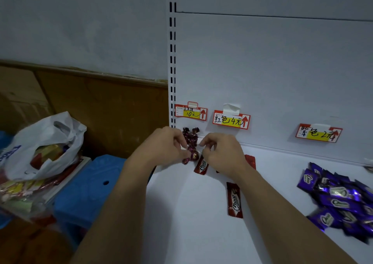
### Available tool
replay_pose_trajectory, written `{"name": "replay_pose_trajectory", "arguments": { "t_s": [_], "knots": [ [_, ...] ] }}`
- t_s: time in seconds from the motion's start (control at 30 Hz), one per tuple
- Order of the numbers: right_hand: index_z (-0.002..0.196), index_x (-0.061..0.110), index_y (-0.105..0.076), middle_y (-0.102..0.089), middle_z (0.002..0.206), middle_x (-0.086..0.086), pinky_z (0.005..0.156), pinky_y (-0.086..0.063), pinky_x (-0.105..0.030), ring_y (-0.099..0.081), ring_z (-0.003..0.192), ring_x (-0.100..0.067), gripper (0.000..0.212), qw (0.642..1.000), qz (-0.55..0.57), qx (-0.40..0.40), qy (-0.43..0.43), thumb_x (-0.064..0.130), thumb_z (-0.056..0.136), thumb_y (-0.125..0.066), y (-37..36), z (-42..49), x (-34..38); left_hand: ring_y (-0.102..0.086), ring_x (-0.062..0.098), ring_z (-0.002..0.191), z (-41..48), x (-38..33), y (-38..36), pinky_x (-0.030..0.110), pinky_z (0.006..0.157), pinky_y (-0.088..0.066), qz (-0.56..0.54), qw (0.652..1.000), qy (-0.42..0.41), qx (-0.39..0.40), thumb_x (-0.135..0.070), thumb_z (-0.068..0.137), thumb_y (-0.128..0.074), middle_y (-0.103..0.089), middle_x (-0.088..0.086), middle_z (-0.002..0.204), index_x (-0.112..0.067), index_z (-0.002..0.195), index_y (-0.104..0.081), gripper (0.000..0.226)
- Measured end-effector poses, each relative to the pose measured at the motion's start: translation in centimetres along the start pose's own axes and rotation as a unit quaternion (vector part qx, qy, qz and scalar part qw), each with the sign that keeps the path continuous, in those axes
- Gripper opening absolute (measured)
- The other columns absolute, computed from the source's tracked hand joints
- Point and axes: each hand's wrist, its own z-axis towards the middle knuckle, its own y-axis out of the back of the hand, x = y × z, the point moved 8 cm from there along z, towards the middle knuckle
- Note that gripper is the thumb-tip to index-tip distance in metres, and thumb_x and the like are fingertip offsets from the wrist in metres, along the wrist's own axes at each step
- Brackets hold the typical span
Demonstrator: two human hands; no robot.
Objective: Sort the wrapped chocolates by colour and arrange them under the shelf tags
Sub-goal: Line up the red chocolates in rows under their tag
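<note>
Two hands meet at the back-left of the shelf: your left hand pinches a maroon twist choc; your right hand is curled just beside it, can't tell if it holds anything. More maroon chocs sit under the 10 tag. Red bars lie near the red tag, purple pile under the purple tag. Plastic bag, far left, holds mixed wrapped sweets.
</note>
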Motion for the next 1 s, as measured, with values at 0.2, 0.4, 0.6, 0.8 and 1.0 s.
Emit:
{"name": "replay_pose_trajectory", "arguments": {
  "t_s": [0.2, 0.4, 0.6, 0.8, 1.0],
  "knots": [
    [0.117, 0.026, -0.063, -0.06, 0.093, 0.012, 0.078, -0.037, -0.026, -0.045, 0.07, 0.003, 0.037, 0.999, -0.005, 0.01, 0.05, 0.018, 0.081, -0.063, -0.4, 0.1, 0.6, -0.059, 0.006, 0.072, 0.0, -0.4, -2.1, 0.018, 0.057, -0.041, 0.015, 0.999, -0.014, 0.035, -0.029, 0.073, -0.082, -0.062, -0.01, 0.08, -0.026, 0.084, -0.061, 0.024],
    [0.115, 0.03, -0.063, -0.066, 0.098, 0.012, 0.069, -0.051, -0.03, -0.058, 0.077, -0.007, 0.033, 1.0, 0.013, 0.017, -0.005, 0.042, 0.085, -0.068, -1.4, 0.9, 0.1, -0.06, 0.004, 0.074, 0.4, 0.5, -1.5, 0.013, 0.055, -0.04, 0.013, 0.999, 0.0, 0.039, -0.019, 0.079, -0.078, -0.064, -0.009, 0.083, -0.026, 0.083, -0.061, 0.019],
    [0.091, 0.028, -0.059, -0.063, 0.085, 0.014, 0.056, -0.037, -0.018, -0.056, 0.071, -0.001, 0.03, 0.999, 0.025, 0.015, -0.016, 0.045, 0.075, -0.078, -1.9, 0.7, -0.1, -0.058, 0.009, 0.071, 0.5, 1.9, 0.4, 0.023, 0.056, -0.045, 0.046, 0.999, 0.01, -0.008, -0.026, 0.084, -0.073, -0.061, -0.005, 0.088, -0.025, 0.092, -0.056, 0.018],
    [0.09, 0.025, -0.069, -0.069, 0.084, 0.011, 0.063, -0.045, -0.021, -0.06, 0.077, -0.006, 0.021, 1.0, 0.002, 0.014, -0.02, 0.043, 0.08, -0.073, -2.5, 1.3, 0.0, -0.059, 0.014, 0.09, 1.6, 1.4, 0.3, 0.026, 0.074, -0.051, 0.043, 0.996, 0.005, -0.072, -0.018, 0.084, -0.072, -0.062, 0.0, 0.108, -0.026, 0.098, -0.061, 0.019],
    [0.097, 0.025, -0.058, -0.067, 0.083, 0.011, 0.065, -0.047, -0.027, -0.06, 0.076, -0.008, 0.027, 0.999, 0.021, 0.009, -0.036, 0.039, 0.08, -0.074, -2.7, 1.1, -0.1, -0.06, 0.015, 0.09, 2.0, 1.9, -0.6, 0.024, 0.073, -0.053, 0.026, 0.996, 0.016, -0.088, -0.016, 0.084, -0.072, -0.063, 0.001, 0.105, -0.025, 0.102, -0.059, 0.024]
  ]
}}
